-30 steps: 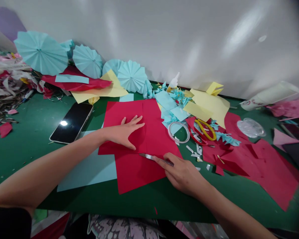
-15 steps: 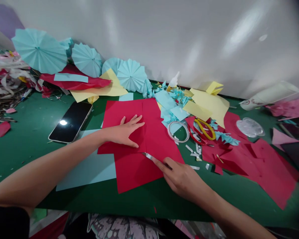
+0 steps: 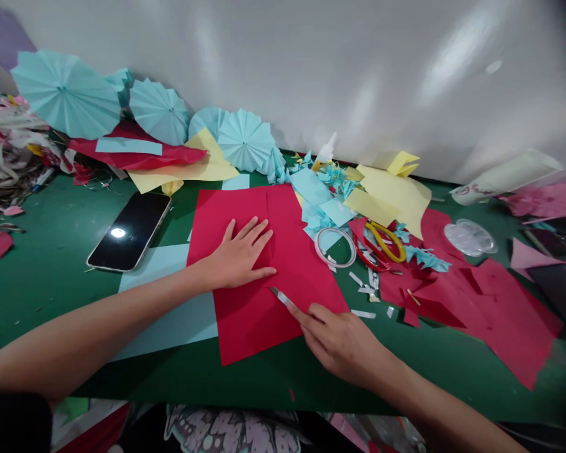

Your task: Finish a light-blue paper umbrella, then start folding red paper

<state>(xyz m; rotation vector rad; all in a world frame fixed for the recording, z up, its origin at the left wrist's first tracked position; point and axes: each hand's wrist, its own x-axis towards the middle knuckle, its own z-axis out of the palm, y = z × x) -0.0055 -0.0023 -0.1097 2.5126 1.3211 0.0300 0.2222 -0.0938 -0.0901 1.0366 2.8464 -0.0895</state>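
My left hand (image 3: 238,255) lies flat with its fingers spread on a smaller red sheet (image 3: 217,207), which rests on a larger red sheet (image 3: 259,327). In my right hand (image 3: 339,336) is a slim craft knife (image 3: 283,297), its blade tip on the red paper just below my left thumb. A light blue sheet (image 3: 179,327) lies partly under the red paper and my left forearm. To the right are a roll of tape (image 3: 334,247) and a pair of scissors (image 3: 382,244) with yellow and red handles.
A phone (image 3: 129,231) lies on the green table (image 3: 38,302) at left. Pleated blue paper discs (image 3: 246,139) lean along the wall. Yellow paper (image 3: 396,195), a glue bottle (image 3: 327,150), red offcuts (image 3: 495,314) and a clear plastic lid (image 3: 470,238) are at right.
My left hand has shifted slightly and its thumb now points more to the right. The knife tip stays at nearly the same place near the small sheet's lower edge.
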